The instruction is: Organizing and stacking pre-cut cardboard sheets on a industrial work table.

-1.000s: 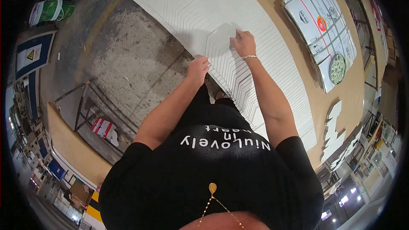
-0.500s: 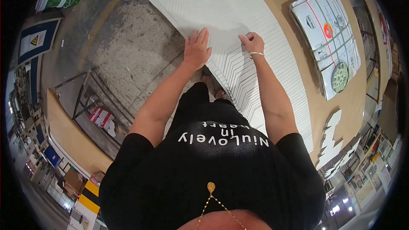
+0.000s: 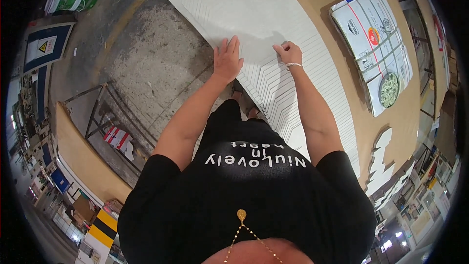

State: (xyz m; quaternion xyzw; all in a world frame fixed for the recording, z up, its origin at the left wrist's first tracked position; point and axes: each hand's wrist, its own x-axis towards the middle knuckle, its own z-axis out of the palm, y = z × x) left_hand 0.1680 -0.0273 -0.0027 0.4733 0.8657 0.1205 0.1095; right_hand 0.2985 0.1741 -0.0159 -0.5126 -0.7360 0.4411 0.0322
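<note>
Pressing flat, the left hand (image 3: pixel 227 61) rests open on the white ribbed cardboard sheet stack (image 3: pixel 254 14); the right hand (image 3: pixel 288 51) pinches its top sheet. Uneven pull could skew sheets toward the tan surface (image 3: pixel 337 0).

A stack of white sheets (image 3: pixel 273 34) is lying flat on the brown counter (image 3: pixel 342 68), running from far left to near right, its near layers fanning out in stepped, chevron-shaped edges.
</note>
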